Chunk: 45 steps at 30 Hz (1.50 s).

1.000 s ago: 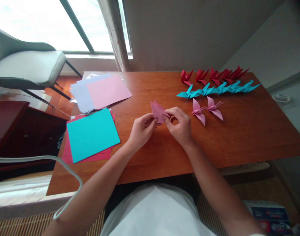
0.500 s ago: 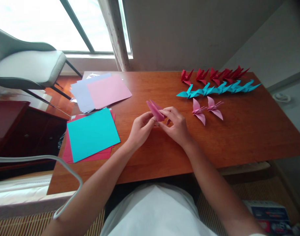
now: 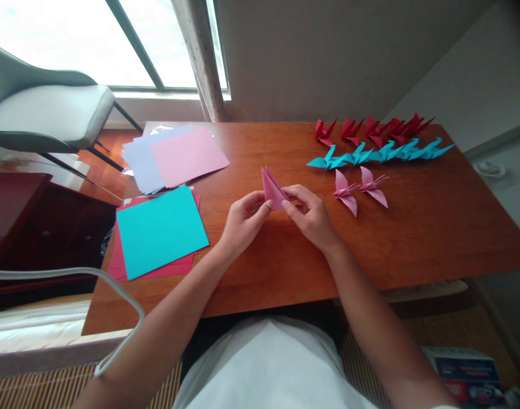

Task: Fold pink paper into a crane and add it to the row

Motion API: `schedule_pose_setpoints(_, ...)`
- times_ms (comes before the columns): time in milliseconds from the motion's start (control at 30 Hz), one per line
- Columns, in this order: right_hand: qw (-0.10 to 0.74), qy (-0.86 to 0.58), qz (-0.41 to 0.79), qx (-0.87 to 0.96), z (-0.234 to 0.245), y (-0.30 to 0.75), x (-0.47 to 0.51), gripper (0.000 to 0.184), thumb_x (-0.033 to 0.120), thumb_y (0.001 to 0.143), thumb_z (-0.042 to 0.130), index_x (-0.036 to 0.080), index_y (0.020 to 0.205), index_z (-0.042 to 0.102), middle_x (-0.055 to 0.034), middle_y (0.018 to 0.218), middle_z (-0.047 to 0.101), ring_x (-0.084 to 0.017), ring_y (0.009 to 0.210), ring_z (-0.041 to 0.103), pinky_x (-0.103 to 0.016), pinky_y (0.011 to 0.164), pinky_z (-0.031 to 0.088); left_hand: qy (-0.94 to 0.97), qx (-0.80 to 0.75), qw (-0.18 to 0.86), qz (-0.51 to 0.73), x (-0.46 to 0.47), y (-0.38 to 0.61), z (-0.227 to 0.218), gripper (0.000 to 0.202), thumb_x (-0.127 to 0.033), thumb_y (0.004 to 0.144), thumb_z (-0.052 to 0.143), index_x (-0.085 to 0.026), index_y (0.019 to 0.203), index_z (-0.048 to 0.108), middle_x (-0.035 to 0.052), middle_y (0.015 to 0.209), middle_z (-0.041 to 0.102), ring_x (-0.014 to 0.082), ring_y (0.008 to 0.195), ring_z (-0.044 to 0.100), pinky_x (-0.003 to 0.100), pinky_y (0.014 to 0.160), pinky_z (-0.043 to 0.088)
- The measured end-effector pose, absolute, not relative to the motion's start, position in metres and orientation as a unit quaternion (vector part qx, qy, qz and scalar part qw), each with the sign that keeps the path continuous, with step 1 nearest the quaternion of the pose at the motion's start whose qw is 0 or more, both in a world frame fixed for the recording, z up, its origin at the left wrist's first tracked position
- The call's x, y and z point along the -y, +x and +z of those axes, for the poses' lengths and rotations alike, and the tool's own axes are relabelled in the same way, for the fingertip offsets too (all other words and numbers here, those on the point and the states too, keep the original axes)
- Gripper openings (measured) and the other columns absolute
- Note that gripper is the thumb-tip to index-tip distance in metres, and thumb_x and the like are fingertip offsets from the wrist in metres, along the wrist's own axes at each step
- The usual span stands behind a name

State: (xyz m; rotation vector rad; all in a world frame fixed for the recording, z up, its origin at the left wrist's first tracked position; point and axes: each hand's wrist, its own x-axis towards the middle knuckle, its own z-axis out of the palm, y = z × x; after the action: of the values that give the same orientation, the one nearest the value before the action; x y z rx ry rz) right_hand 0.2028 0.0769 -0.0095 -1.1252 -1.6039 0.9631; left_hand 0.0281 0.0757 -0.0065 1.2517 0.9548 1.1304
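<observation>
Both hands pinch a pink folded paper piece [image 3: 272, 190] just above the middle of the wooden table [image 3: 413, 238]. My left hand [image 3: 243, 222] grips its near left edge with fingers closed. Its right side is held by my right hand [image 3: 311, 217], thumb and fingers pressed together. The piece stands up in a pointed, half-folded shape. Two finished pink paper cranes [image 3: 361, 189] lie just right of my right hand.
A row of teal cranes [image 3: 379, 154] and a row of red cranes [image 3: 373, 128] lie at the back right. Pink and lavender sheets [image 3: 175, 156] lie at the back left, a teal sheet [image 3: 160, 230] on red sheets nearer. A grey chair [image 3: 42, 116] stands by the window.
The pink piece has been turned between my fingers, tipping flat and then standing up pointed again. Both hands stay in nearly the same spot.
</observation>
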Motion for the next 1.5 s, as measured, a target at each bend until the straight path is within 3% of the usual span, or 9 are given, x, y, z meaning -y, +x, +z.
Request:
schedule_pose_setpoints(233, 0.457, -0.471, 0.421, 0.627, -0.016, 0.203, -0.078, 0.019, 0.038, 0.089, 0.071, 0.024, 0.103, 0.073, -0.0034, 0.098, 0.075, -0.019, 0.088, 0.07, -0.032, 0.073, 0.055, 0.539, -0.396, 0.57, 0.477, -0.076, 0.028, -0.012, 0.018, -0.032, 0.085, 0.072, -0.018, 0.089, 0.062, 0.0023, 0.089, 0.07, 0.015, 0.084, 0.067, 0.026, 0.078, 0.053)
schedule_pose_setpoints(500, 0.457, -0.448, 0.46, 0.616, -0.013, 0.204, -0.078, 0.021, 0.043, 0.088, 0.072, 0.024, 0.096, 0.076, -0.0021, 0.094, 0.076, -0.018, 0.085, 0.068, -0.029, 0.069, 0.051, 0.508, -0.383, 0.578, 0.512, -0.076, 0.03, -0.003, 0.033, -0.035, 0.076, 0.083, -0.019, 0.092, 0.058, 0.0033, 0.099, 0.068, 0.0148, 0.092, 0.067, 0.026, 0.084, 0.054)
schedule_pose_setpoints(600, 0.451, -0.451, 0.456, 0.621, -0.012, 0.205, -0.077, 0.022, 0.044, 0.089, 0.071, 0.024, 0.096, 0.075, -0.0022, 0.095, 0.075, -0.019, 0.087, 0.068, -0.029, 0.069, 0.051, 0.512, -0.406, 0.546, 0.524, -0.077, 0.029, -0.003, 0.038, -0.032, 0.072, 0.086, -0.02, 0.099, 0.061, 0.002, 0.1, 0.066, 0.014, 0.088, 0.066, 0.025, 0.08, 0.054)
schedule_pose_setpoints(733, 0.448, -0.445, 0.454, 0.629, -0.011, 0.206, -0.077, 0.019, 0.042, 0.09, 0.07, 0.024, 0.096, 0.074, -0.003, 0.096, 0.075, -0.02, 0.09, 0.069, -0.032, 0.073, 0.053, 0.533, -0.407, 0.553, 0.494, -0.077, 0.027, -0.005, 0.02, -0.032, 0.079, 0.08, -0.017, 0.086, 0.069, 0.0021, 0.083, 0.069, 0.0144, 0.078, 0.063, 0.026, 0.075, 0.052)
schedule_pose_setpoints(900, 0.475, -0.439, 0.45, 0.616, -0.008, 0.207, -0.076, 0.017, 0.039, 0.088, 0.073, 0.027, 0.099, 0.072, -0.0019, 0.098, 0.072, -0.02, 0.093, 0.068, -0.032, 0.075, 0.054, 0.539, -0.419, 0.558, 0.472, -0.075, 0.026, -0.003, 0.016, -0.031, 0.079, 0.079, -0.016, 0.08, 0.072, 0.0014, 0.075, 0.069, 0.0137, 0.069, 0.061, 0.025, 0.065, 0.046)
schedule_pose_setpoints(1233, 0.521, -0.429, 0.449, 0.585, -0.001, 0.208, -0.075, 0.015, 0.038, 0.085, 0.076, 0.026, 0.093, 0.073, -0.0017, 0.097, 0.073, -0.019, 0.091, 0.068, -0.034, 0.081, 0.054, 0.572, -0.425, 0.555, 0.429, -0.074, 0.027, -0.007, 0.015, -0.031, 0.08, 0.077, -0.016, 0.081, 0.074, 0.0017, 0.074, 0.069, 0.0133, 0.067, 0.058, 0.024, 0.062, 0.043)
schedule_pose_setpoints(1500, 0.539, -0.402, 0.432, 0.601, 0.0, 0.209, -0.076, 0.008, 0.033, 0.088, 0.074, 0.026, 0.092, 0.076, -0.0001, 0.094, 0.073, -0.017, 0.089, 0.068, -0.03, 0.076, 0.053, 0.594, -0.434, 0.53, 0.422, -0.075, 0.027, -0.007, 0.015, -0.03, 0.081, 0.074, -0.015, 0.083, 0.072, 0.0018, 0.076, 0.069, 0.0131, 0.068, 0.058, 0.023, 0.062, 0.043)
